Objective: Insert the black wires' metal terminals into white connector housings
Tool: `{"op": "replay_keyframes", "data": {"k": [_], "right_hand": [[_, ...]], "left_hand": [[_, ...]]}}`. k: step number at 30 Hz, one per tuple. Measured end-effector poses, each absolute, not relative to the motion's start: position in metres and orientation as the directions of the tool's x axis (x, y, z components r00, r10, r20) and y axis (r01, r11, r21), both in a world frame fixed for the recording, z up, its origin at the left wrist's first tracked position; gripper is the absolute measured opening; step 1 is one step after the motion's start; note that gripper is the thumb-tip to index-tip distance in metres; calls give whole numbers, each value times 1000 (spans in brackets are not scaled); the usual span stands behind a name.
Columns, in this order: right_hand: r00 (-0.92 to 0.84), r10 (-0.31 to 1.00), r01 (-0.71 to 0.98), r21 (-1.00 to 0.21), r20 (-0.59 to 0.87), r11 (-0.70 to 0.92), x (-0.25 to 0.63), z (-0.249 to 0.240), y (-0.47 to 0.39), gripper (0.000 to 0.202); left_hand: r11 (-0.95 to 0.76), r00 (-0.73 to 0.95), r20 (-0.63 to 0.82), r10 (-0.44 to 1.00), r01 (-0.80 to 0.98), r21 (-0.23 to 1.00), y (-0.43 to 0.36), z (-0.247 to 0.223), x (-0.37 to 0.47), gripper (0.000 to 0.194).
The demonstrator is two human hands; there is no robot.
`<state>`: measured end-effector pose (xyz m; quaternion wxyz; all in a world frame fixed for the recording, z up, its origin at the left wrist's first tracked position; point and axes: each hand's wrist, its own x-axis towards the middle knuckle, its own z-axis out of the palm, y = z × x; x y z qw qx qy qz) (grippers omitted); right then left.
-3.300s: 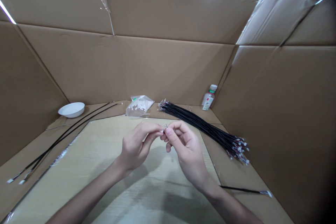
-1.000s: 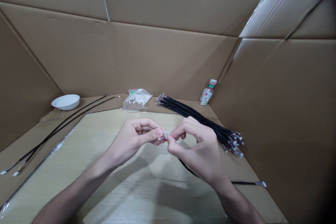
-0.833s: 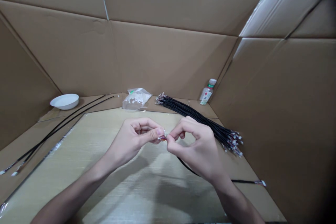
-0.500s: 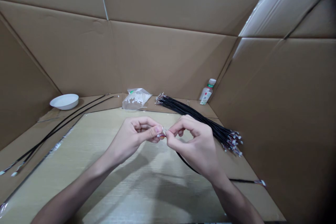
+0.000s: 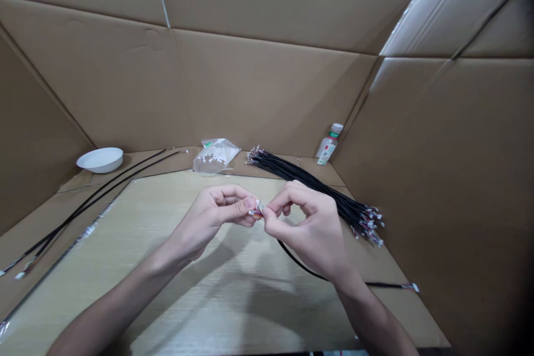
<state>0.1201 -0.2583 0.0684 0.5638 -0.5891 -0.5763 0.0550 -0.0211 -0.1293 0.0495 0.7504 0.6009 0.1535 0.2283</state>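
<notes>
Near the middle of the board, my left hand (image 5: 227, 207) pinches a small white connector (image 5: 257, 203) between thumb and fingers. Close beside it on the right, my right hand (image 5: 306, 222) pinches the thin coloured wires at the end of a black cable (image 5: 298, 261). That cable runs under my right hand and wrist to a white plug (image 5: 415, 287) at the right edge. The fingertips of both hands are almost touching, and they partly hide the connector and wires.
A bundle of black cables (image 5: 312, 182) lies behind my right hand. At the back stand a clear bag of white connectors (image 5: 216, 156) and a bottle (image 5: 329, 146). Two black cables (image 5: 83, 207) and a white bowl (image 5: 100, 160) are on the left. Cardboard walls (image 5: 271, 89) surround the board (image 5: 158, 200).
Both hands keep their pinches near the same place, with the fingertips shifted slightly. More of the white connector shows at my left thumb. The whole view has moved a little.
</notes>
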Motion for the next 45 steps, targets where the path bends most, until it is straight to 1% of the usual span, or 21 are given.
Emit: {"op": "replay_keyframes", "data": {"k": [6,15,18,21,26,30,34,37,39,45], "right_hand": [[317,747,644,-711,585,283,119,69,-260,20],[241,756,726,-630,609,276,122,71,-261,19],[216,784,715,-641,583,280,124,73,-262,19],[233,793,698,-664,563,267,124,74,-263,20],[272,793,680,-692,546,244,125,74,-261,22],[261,772,695,-668,580,268,125,71,-260,20],[265,726,702,-643,635,306,124,68,-259,22],[275,693,684,-643,666,346,122,65,-256,23],[302,681,655,-664,667,361,120,64,-254,21],[367,692,530,-751,622,394,120,59,-248,15]], "left_hand": [[130,845,66,530,-158,979,-128,48,-22,13],[75,848,73,524,-132,988,-126,47,-21,17],[114,864,33,503,-104,988,-126,46,-22,18],[158,872,-1,490,-88,984,-126,46,-22,16],[156,866,2,500,-92,983,-126,46,-19,17],[114,850,31,526,-107,988,-126,47,-19,16],[109,844,28,536,-101,989,-125,49,-21,16],[113,835,30,550,-110,987,-125,51,-22,18],[119,825,36,564,-124,985,-125,51,-23,21],[148,806,35,591,-151,977,-127,52,-23,24]]}}
